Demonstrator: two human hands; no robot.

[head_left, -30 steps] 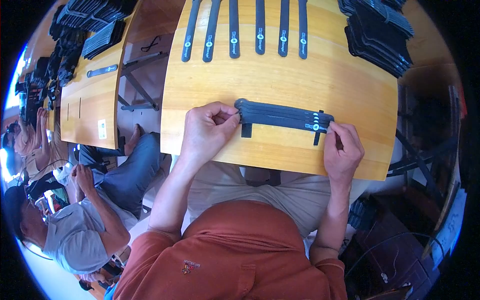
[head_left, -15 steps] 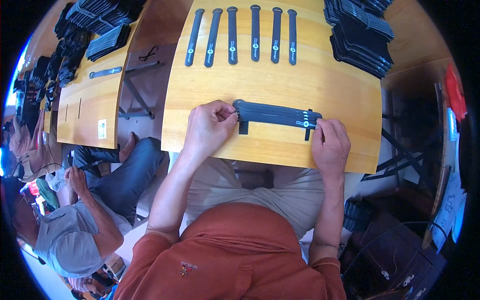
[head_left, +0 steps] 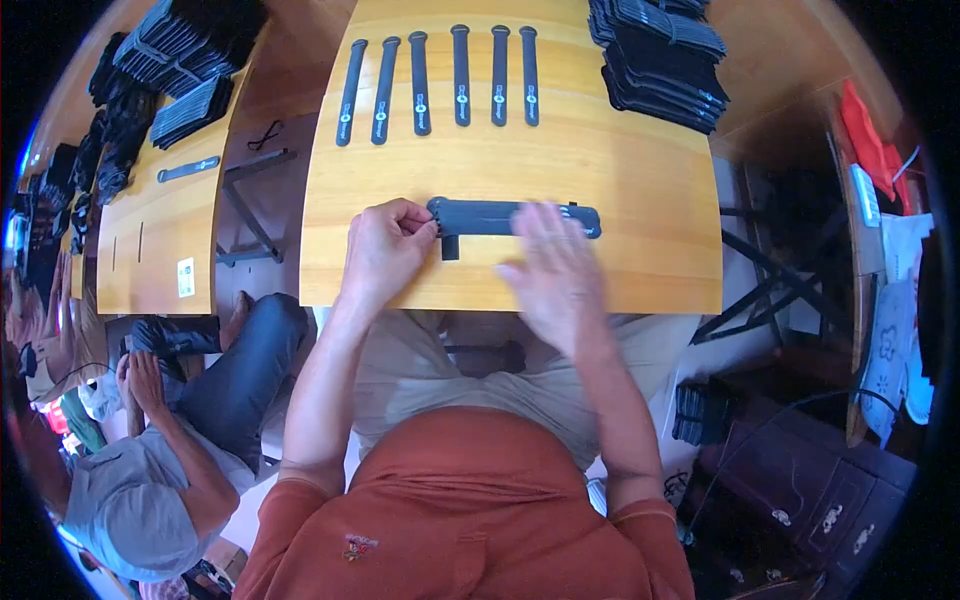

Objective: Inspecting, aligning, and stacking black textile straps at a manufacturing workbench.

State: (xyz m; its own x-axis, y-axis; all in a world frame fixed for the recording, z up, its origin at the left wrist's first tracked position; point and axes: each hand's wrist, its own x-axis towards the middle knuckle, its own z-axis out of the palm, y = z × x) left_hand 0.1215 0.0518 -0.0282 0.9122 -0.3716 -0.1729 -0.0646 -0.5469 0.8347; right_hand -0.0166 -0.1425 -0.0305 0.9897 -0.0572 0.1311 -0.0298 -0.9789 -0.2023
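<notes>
A long black strap point(head_left: 485, 215) lies flat on the wooden table point(head_left: 640, 190) near its front edge. My left hand point(head_left: 385, 250) pinches the strap's left end, beside a short black tab that hangs down from it. My right hand point(head_left: 555, 270) is blurred, fingers spread, hovering over the strap's right half with nothing in it.
Several black straps point(head_left: 440, 80) lie side by side at the table's far side. A stack of black pieces point(head_left: 655, 60) sits at the far right. Another table point(head_left: 160, 210) at left holds more black stacks point(head_left: 175, 60). A seated person point(head_left: 150, 470) is at lower left.
My right hand has let go of the strap's right end and swung left over it, fingers now spread. My left hand stays pinched on the left end.
</notes>
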